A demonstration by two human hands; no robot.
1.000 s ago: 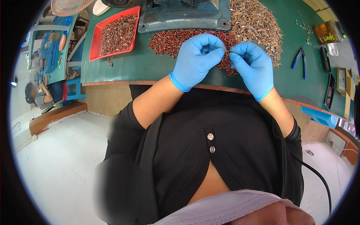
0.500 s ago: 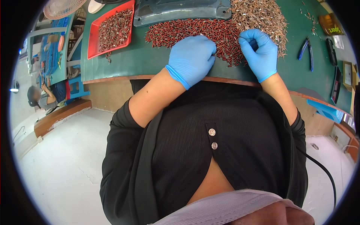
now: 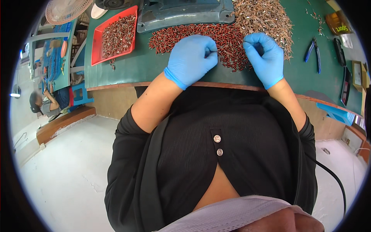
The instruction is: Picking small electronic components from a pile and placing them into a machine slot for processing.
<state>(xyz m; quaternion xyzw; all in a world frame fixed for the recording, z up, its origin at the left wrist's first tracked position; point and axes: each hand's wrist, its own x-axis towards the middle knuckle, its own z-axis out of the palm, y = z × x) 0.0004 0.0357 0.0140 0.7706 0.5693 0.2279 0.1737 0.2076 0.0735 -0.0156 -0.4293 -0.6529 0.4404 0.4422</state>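
My left hand [image 3: 190, 62], in a blue glove, is closed at the near edge of a heap of small red parts with thin metal leads [image 3: 179, 34]. Its thumb and index finger pinch together; anything between them is too small to make out. My right hand [image 3: 266, 61], gloved the same, curls with thumb and fingertips together at the right end of the red heap. What it pinches, if anything, cannot be seen. Behind it spreads a heap of tan and silvery leaded parts [image 3: 266, 19]. A gap lies between my hands, with red parts showing in it.
A red tray [image 3: 94, 48] of similar parts stands left on the green table [image 3: 116, 75]. A grey plastic bin [image 3: 185, 17] lies behind the red heap. Blue-handled cutters [image 3: 317, 58] lie right. A person [image 3: 50, 103] sits at another bench far left.
My left hand has moved a little left, away from the right hand, and its finger and thumb show more clearly. My right hand stays by the heap. The whole view has shifted slightly.
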